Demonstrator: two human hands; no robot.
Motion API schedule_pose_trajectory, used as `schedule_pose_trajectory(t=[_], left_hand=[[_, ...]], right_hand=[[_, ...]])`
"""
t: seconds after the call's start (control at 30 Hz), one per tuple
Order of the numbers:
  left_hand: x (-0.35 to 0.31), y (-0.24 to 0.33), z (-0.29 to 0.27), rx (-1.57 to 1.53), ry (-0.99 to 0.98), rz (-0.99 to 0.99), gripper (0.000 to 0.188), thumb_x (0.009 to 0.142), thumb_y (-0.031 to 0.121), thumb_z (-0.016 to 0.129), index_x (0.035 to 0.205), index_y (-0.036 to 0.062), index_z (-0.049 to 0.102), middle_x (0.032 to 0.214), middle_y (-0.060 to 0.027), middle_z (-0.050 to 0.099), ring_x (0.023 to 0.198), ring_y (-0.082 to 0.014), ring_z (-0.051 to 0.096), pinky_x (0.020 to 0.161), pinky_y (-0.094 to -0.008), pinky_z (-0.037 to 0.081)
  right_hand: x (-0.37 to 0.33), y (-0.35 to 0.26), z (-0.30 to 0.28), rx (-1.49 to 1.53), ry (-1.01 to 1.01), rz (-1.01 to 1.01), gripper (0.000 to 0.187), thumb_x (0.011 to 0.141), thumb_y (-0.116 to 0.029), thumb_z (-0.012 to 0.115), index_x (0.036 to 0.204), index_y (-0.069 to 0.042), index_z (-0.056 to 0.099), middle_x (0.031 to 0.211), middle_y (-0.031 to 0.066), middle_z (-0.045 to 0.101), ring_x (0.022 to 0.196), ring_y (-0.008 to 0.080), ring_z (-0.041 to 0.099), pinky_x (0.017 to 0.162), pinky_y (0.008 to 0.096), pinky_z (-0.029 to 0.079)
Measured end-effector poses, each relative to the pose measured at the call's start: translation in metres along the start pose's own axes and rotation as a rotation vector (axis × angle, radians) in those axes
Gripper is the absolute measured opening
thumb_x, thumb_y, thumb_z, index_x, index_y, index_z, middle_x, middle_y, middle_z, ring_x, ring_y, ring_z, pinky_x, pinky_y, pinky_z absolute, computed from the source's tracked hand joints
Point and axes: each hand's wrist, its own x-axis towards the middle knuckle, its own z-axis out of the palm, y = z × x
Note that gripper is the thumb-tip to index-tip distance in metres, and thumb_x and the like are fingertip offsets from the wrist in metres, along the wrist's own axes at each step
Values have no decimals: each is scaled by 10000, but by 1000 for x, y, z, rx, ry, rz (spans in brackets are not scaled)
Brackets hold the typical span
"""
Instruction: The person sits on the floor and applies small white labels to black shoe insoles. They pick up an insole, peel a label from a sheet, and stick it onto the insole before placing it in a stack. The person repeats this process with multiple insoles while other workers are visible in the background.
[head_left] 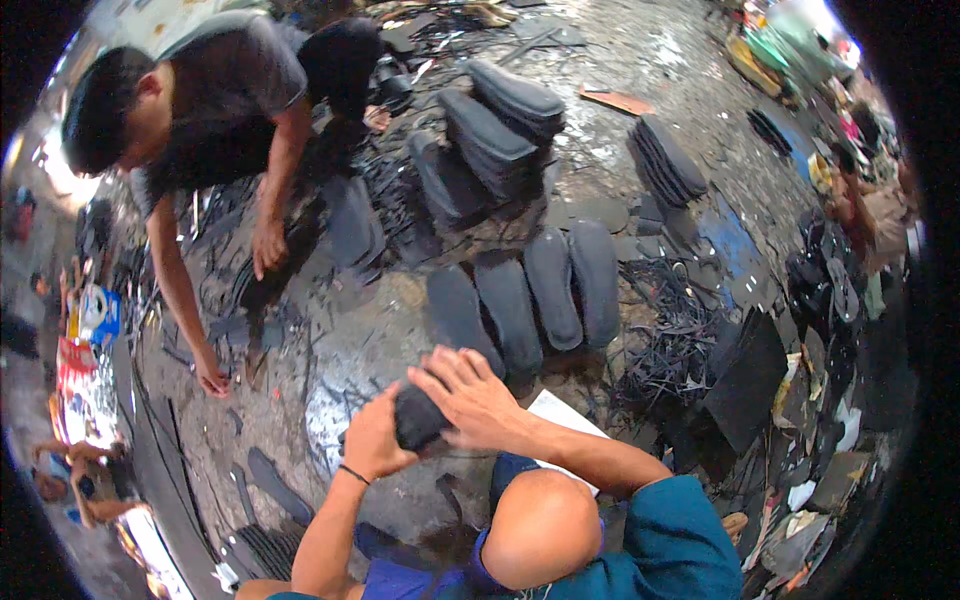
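Note:
Between my two hands is a black shoe-sole stack (420, 417), held low over the floor and mostly covered by my fingers. My left hand (376, 437), with a dark band at the wrist, is closed round its left side. My right hand (470, 403) grips it from the right and above, its fingers reaching over the far edge. Just beyond my hands, several piles of black soles (552, 290) lean side by side in a row. Taller sole stacks (487, 145) stand farther off.
A co-worker (225, 110) bends at the far left, arms reaching to the floor. Right of the sole row lies a heap of black strip offcuts (675, 335), beside a black sheet (748, 375). Another sole stack (668, 162) stands farther right. Loose soles (278, 485) lie at lower left.

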Motion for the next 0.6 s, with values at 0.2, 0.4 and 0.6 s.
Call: schedule_pose_trajectory(t=[0.2,0.4,0.6], left_hand=[[-46,-41,68,-1409,281,-429,684,843,290,789,1315,-50,430,1213,-106,615,1070,-204,614,932,-353,506],[-52,-54,131,-1995,361,-486,698,897,300,735,1386,-45,375,1301,-116,547,1191,-220,544,1022,-380,449],[-19,-47,120,-1877,374,-495,615,805,186,793,1290,-2,466,1188,-136,612,1067,-245,628,891,-401,543]], right_hand=[[-19,-79,88,577,-124,228,1029,729,-467,826,1446,-5,250,1425,259,332,1345,472,294,1107,524,325],[-18,-69,84,692,-70,326,892,699,-200,768,1458,-41,328,1463,268,332,1321,412,441,1079,436,400],[-5,33,67,252,511,426,712,659,-126,698,1311,68,488,1323,276,518,1278,422,475,1113,443,354]])
